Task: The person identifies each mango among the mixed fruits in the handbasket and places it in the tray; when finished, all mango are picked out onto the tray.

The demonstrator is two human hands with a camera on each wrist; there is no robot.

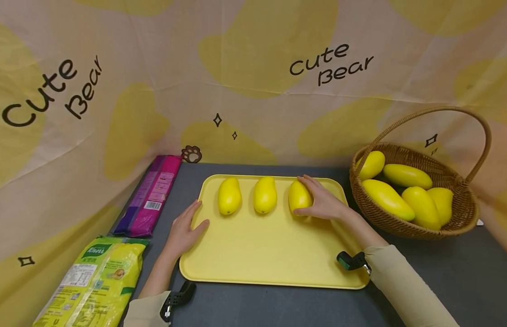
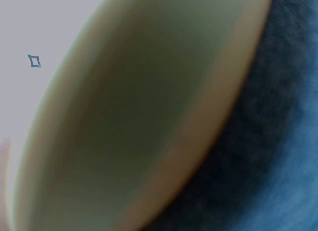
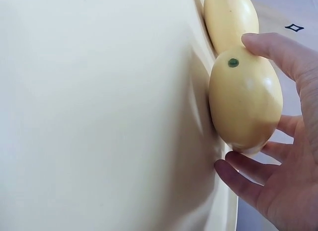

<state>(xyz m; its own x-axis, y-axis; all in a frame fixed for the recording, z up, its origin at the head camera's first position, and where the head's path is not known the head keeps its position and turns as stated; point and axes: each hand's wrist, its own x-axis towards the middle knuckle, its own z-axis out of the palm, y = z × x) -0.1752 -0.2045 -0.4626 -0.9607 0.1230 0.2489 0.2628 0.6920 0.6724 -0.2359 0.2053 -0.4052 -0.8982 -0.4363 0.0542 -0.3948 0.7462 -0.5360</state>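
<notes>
On the yellow tray [image 1: 257,254], three yellow mangoes stand in a row near the far edge: a left mango [image 1: 229,196], a middle mango [image 1: 265,195] and a right mango [image 1: 299,198]. My right hand [image 1: 320,200] holds the right mango, thumb on its near end and fingers around its far side. The right wrist view shows this mango [image 3: 246,99] between thumb and fingers, with another mango [image 3: 231,20] behind it. My left hand [image 1: 184,231] rests at the tray's left edge, its fingers fairly straight. The left wrist view is blocked by a blurred shape.
A wicker basket [image 1: 413,234] with a tall handle holds several mangoes at the right. To the left lie a pink and purple packet [image 1: 153,195] and a yellow-green Knorr bag [image 1: 94,281]. A patterned cloth [image 1: 253,91] hangs behind the dark table [image 1: 237,304].
</notes>
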